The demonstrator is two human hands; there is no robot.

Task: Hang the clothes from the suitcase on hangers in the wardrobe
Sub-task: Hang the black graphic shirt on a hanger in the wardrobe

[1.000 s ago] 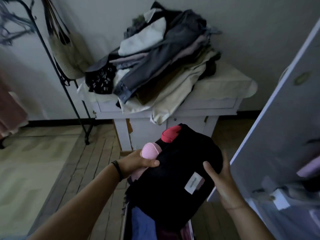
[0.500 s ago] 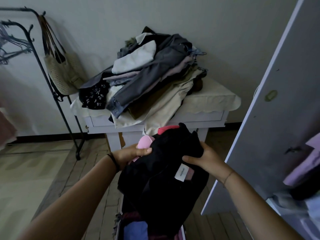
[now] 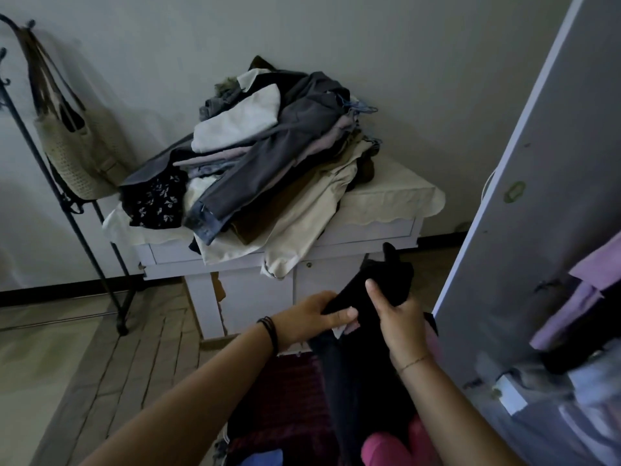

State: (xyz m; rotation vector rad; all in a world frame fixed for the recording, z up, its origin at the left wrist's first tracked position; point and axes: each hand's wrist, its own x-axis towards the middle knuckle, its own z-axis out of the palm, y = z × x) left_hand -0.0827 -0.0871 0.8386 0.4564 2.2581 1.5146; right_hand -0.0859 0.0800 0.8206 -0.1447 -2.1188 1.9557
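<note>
- Gripping a black garment (image 3: pixel 383 280) from both sides, the two hands hold it up in front of the person, just above the open suitcase (image 3: pixel 220 447) at the bottom edge of the view.
- The left hand (image 3: pixel 309 317) pinches a fold of the dark fabric: its thumb lies across the front and its fingers (image 3: pixel 324 297) curl behind.
- The right hand (image 3: pixel 400 319) clasps the bunched top of the garment, thumb pressed on the near side, the other fingers wrapped round the back and hidden by the cloth.
- From the hands the garment hangs down in a long dark drape into the suitcase, where a maroon fabric (image 3: pixel 285 385), a pink piece (image 3: pixel 386 445) and a blue piece (image 3: pixel 265 459) lie.
- A black hair tie (image 3: pixel 268 331) circles the left wrist; a thin chain bracelet (image 3: pixel 413 361) circles the right.
- At the right stands the open wardrobe door (image 3: pixel 537 213), with lilac garments (image 3: pixel 594 267) just past its edge.
- Behind the hands a white table (image 3: pixel 369 237) against the wall carries a tall pile of clothes (image 3: pixel 268 156), grey trousers on top and beige ones spilling over the front edge.
- At the left a black clothes rack (image 3: pixel 77 210) stands on the plank floor (image 3: pixel 117 364), a woven bag (image 3: pixel 74 153) hanging from it.
</note>
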